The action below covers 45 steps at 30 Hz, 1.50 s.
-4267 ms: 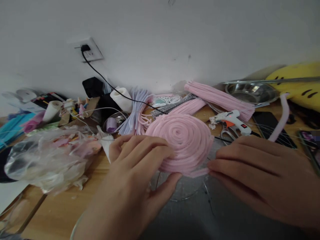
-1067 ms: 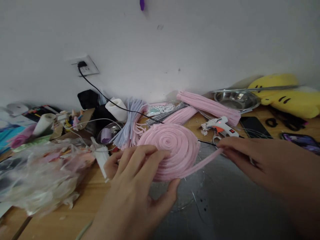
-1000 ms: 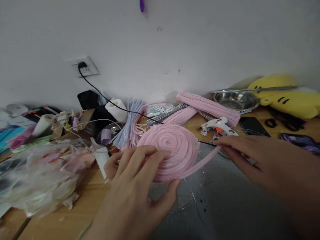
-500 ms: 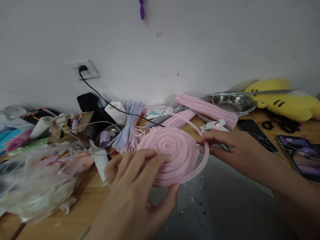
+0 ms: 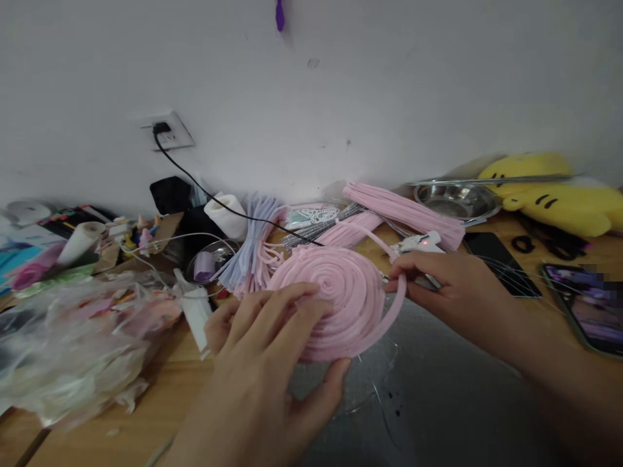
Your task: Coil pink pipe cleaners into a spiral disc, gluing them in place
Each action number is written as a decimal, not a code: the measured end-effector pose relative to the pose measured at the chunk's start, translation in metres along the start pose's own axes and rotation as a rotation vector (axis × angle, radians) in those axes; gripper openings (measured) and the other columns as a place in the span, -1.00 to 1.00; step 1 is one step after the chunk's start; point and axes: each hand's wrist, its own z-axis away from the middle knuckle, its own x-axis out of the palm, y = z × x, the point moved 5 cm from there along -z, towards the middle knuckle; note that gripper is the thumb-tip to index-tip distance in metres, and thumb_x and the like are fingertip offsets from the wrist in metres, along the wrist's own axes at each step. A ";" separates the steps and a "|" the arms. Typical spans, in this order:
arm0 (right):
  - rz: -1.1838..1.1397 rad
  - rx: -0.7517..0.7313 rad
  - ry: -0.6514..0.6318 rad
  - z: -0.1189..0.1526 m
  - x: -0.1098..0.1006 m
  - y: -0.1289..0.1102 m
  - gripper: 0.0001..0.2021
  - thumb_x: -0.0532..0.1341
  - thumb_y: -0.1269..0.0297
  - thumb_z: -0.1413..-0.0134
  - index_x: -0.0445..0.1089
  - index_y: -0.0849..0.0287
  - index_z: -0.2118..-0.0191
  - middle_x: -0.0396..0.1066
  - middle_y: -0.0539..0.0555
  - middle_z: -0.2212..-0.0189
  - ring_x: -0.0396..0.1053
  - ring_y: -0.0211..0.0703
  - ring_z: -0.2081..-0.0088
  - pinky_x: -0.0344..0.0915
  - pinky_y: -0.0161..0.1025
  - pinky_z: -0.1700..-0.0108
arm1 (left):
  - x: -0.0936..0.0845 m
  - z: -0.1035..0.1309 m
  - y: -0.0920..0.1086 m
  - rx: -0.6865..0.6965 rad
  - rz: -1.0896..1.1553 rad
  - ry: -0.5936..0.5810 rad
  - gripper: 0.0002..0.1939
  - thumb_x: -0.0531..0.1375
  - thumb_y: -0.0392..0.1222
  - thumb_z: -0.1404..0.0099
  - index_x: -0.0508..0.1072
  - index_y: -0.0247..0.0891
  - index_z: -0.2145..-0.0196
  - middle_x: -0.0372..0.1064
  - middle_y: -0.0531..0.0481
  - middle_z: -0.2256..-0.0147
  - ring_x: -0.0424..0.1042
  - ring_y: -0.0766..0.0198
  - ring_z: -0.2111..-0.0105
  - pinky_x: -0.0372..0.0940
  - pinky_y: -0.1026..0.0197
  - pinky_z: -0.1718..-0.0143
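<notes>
A flat pink spiral disc, coiled from fuzzy pipe cleaner, is held above a dark grey mat. My left hand grips the disc at its left and near side, fingers spread over the top and thumb at the front rim. At the right rim, my right hand pinches the free length of pink pipe cleaner that leaves the coil. Its tail arches back beyond my fingers. A white glue gun with a red light lies just behind my right hand.
Bundles of pink and lilac pipe cleaners lie by the wall. To the left is a crumpled plastic bag; to the right, a metal bowl, two phones and a yellow plush. A black cord runs from the wall socket.
The free pipe cleaner lies closer along the disc's right rim, its loop smaller. Both hands keep their grip nearly in place.
</notes>
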 end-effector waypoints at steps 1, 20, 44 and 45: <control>0.009 -0.007 0.004 0.000 0.000 0.000 -0.90 0.19 0.45 -0.06 0.43 0.16 0.41 0.49 -0.09 0.52 0.36 -0.33 0.50 0.16 -0.39 0.49 | 0.000 0.000 0.000 -0.002 0.005 -0.004 -0.67 0.10 -0.18 -0.27 0.27 -0.13 0.00 0.36 -0.02 0.02 0.30 0.05 0.02 -0.01 -0.06 0.00; -0.326 0.201 -0.122 0.000 0.002 0.013 -0.80 0.17 0.14 -0.14 0.48 0.11 0.31 0.52 0.03 0.36 0.43 -0.16 0.32 0.33 -0.24 0.31 | 0.003 -0.003 0.002 -0.008 0.003 0.000 -0.69 0.15 -0.17 -0.23 0.32 -0.11 0.05 0.40 -0.02 0.05 0.34 0.00 0.05 0.07 -0.07 0.07; -0.044 0.162 -0.062 0.000 -0.007 0.019 -0.72 0.04 0.12 -0.25 0.47 0.07 0.21 0.55 0.04 0.29 0.47 -0.10 0.32 0.30 -0.21 0.40 | 0.004 -0.004 -0.001 -0.011 0.043 0.013 -0.69 0.14 -0.18 -0.24 0.31 -0.10 0.03 0.40 -0.04 0.04 0.34 -0.02 0.05 0.09 -0.10 0.09; 0.022 0.168 -0.032 0.005 -0.014 0.018 -0.72 0.04 0.11 -0.24 0.48 0.05 0.23 0.55 0.05 0.29 0.48 -0.07 0.33 0.29 -0.20 0.43 | 0.004 -0.005 -0.001 -0.017 0.046 0.014 -0.69 0.14 -0.19 -0.25 0.31 -0.10 0.03 0.40 -0.05 0.04 0.34 -0.01 0.04 0.10 -0.10 0.09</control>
